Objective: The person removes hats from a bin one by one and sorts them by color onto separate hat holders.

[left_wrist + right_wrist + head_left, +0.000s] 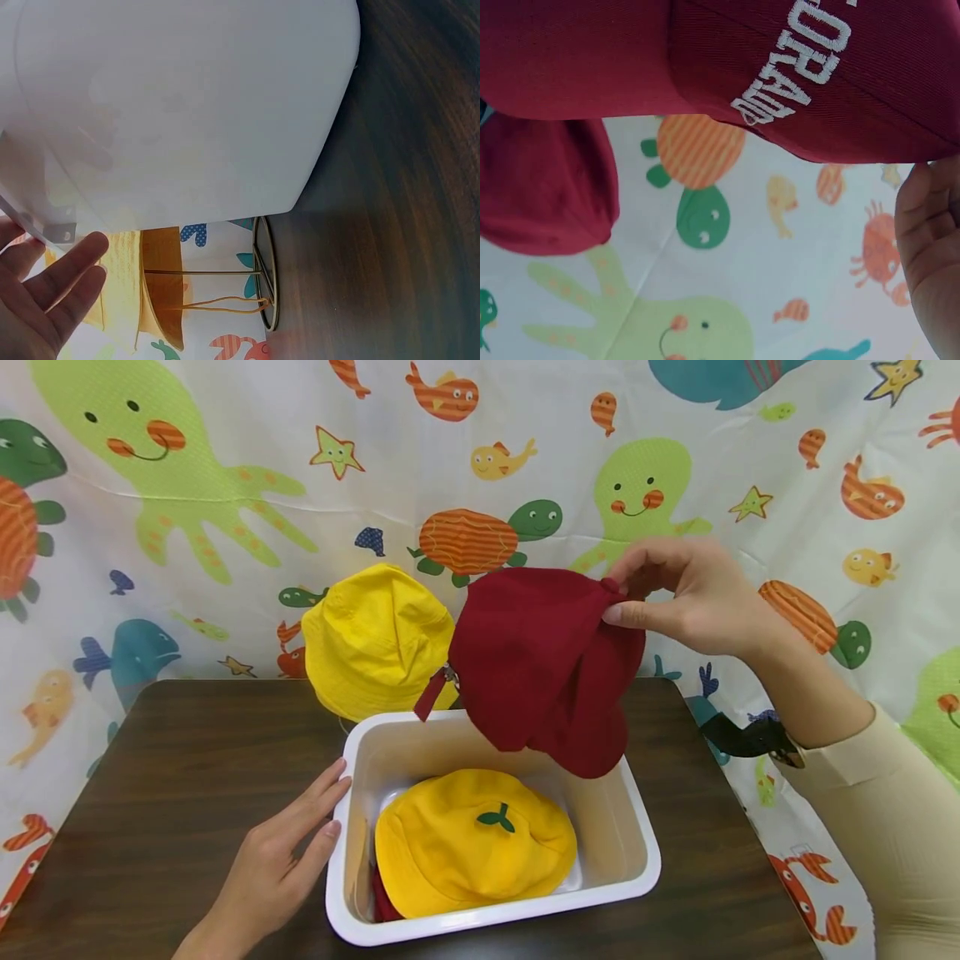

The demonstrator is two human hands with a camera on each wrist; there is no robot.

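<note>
My right hand [690, 593] pinches a dark red cap [525, 652] at its top, holding it above the far side of a white plastic bin [495, 914]. A strap with a metal buckle hangs from its left side; white embroidered letters [795, 67] show in the right wrist view. My left hand [277, 852] touches the bin's left wall with fairly straight fingers. Inside the bin lies a yellow cap [465, 852] with a green leaf badge, partly covering a dark red cloth item [384, 897].
A yellow brimmed hat [382, 635] sits on a wire stand [270, 277] behind the bin. Another rounded dark red shape [547, 180], perhaps a second cap, appears beyond the held one. The dark wooden table [187, 777] meets a curtain [262, 410] printed with sea animals.
</note>
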